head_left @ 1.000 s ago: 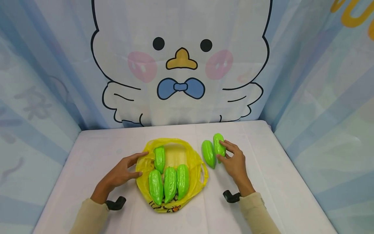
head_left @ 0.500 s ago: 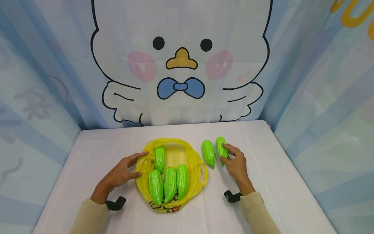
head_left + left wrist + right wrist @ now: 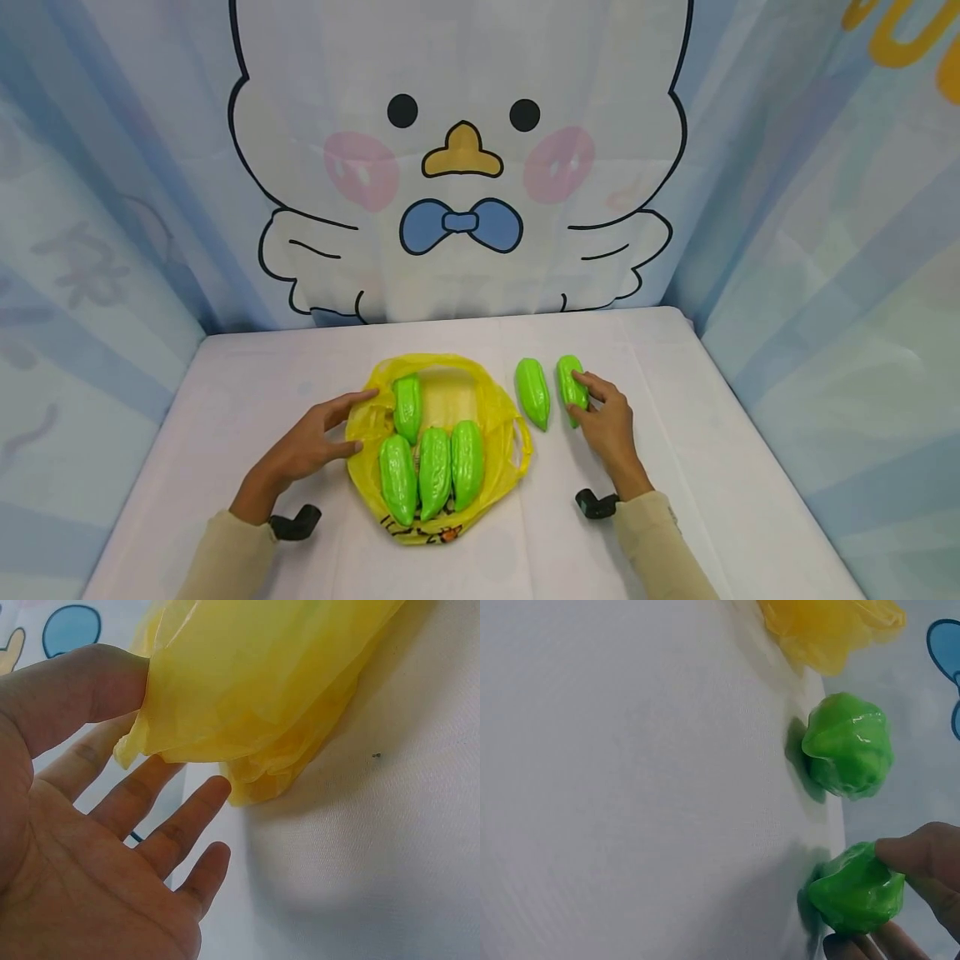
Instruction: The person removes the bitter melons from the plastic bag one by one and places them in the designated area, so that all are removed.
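Note:
A yellow plastic bag point(image 3: 506, 408) lies spread on the table with its mouth up, and several green bitter melons point(image 3: 435, 475) are inside. At its left rim is my left hand point(image 3: 311, 442); in the left wrist view, thumb and forefinger hold the bag's edge, while the ring and little fingers are extended. My right hand point(image 3: 607, 421) holds another bitter melon point(image 3: 567, 375) between thumb and fingers, on the table right of the bag. A further bitter melon point(image 3: 532, 393) lies between it and the bag, touched by neither hand.
The white-covered table point(image 3: 750, 517) ends in front of a printed curtain point(image 3: 465, 275) at the back. Pale blue curtains point(image 3: 840, 350) close in both sides. A black wrist camera point(image 3: 596, 503) sticks out inward at each sleeve.
My right hand has shifted the held bitter melon slightly right and nearer, widening the gap to the melon beside it. The left hand and bag have stayed put.

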Demonstrator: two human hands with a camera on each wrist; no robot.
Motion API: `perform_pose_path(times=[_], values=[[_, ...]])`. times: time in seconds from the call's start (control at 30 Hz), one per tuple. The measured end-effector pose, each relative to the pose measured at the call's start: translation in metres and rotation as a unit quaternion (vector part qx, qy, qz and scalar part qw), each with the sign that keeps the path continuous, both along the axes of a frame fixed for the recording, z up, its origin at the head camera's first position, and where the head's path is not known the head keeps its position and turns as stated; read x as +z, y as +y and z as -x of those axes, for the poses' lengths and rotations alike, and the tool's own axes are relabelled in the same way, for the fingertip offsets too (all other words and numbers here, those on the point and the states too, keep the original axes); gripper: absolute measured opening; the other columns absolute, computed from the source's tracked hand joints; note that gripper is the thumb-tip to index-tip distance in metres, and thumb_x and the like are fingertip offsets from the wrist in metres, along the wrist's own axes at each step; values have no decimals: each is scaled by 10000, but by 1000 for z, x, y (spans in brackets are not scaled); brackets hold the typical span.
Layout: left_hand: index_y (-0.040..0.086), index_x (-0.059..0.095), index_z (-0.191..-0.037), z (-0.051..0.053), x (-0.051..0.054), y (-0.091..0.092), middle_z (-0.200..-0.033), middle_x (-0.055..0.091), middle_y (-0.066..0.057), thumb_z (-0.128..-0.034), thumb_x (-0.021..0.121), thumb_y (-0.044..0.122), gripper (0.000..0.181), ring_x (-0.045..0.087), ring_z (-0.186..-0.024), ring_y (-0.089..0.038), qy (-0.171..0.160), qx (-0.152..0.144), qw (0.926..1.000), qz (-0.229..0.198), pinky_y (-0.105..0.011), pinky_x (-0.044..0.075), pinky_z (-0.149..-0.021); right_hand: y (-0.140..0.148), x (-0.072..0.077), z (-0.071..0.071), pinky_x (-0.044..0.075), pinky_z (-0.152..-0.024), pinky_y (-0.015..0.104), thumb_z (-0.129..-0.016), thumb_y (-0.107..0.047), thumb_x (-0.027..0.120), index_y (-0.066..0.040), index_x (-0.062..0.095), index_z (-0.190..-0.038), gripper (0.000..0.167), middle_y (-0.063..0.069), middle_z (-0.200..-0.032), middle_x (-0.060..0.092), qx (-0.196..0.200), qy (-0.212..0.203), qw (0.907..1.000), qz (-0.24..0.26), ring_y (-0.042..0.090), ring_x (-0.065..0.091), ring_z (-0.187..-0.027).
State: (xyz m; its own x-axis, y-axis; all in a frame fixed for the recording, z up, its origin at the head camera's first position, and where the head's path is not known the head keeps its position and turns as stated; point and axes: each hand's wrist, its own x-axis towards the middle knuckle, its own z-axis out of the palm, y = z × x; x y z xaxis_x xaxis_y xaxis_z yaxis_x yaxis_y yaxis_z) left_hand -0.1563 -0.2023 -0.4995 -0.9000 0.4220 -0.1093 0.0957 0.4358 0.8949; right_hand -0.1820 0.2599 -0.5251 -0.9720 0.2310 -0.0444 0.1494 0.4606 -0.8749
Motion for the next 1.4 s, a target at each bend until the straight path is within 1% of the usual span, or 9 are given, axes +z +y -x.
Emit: perform_pose_path(times=[0.37,0.57,0.8,0.97,1.2,1.4], values=[[134,429,-1633,1,2,0,-1715,347,-206,-962,759,110,748,235,-1596,-536,-99,0,9999,-29,-768,191,-1252,2,-2,1,453,-1231,483,-936,8,759,-141,624,-1498,597,156,-1655,450,-31,66,9999,-100,372,415,-1555],[136,436,-1630,0,1,0,-1713,349,-210,-960,758,110,744,242,-1592,-539,-85,11,10000,0,-768,197,-1250,0,-1,0,448,-1237,473,-935,-10,770,-128,617,-1501,598,159,-1663,436,-61,54,9998,-192,373,394,-1569],[143,438,-1630,0,0,-1,-1713,353,-206,-960,759,117,743,243,-1591,-542,-72,13,10000,3,-777,198,-1244,-2,5,-1,421,-1250,481,-925,-52,806,-137,625,-1497,606,154,-1668,432,-156,213,9992,-299,356,366,-1590],[146,433,-1633,0,0,-1,-1716,347,-206,-962,760,122,747,238,-1592,-543,-110,30,9999,-5,-775,191,-1246,-6,11,-2,420,-1250,477,-922,-88,824,-149,633,-1490,602,136,-1649,459,-190,394,9982,-401,337,387,-1580],[142,436,-1630,1,0,-1,-1713,350,-212,-957,765,121,749,243,-1591,-543,-86,22,10000,11,-770,194,-1249,-21,21,-5,409,-1260,485,-922,-117,833,-143,645,-1474,584,118,-1635,481,-52,609,9974,-380,312,399,-1576],[144,436,-1631,1,-1,-2,-1715,345,-214,-961,763,119,746,233,-1595,-541,-110,24,9999,-25,-775,180,-1249,-36,25,-7,440,-1236,481,-905,-116,851,-186,672,-1451,579,75,-1587,541,86,820,9960,-336,274,447,-1549]])
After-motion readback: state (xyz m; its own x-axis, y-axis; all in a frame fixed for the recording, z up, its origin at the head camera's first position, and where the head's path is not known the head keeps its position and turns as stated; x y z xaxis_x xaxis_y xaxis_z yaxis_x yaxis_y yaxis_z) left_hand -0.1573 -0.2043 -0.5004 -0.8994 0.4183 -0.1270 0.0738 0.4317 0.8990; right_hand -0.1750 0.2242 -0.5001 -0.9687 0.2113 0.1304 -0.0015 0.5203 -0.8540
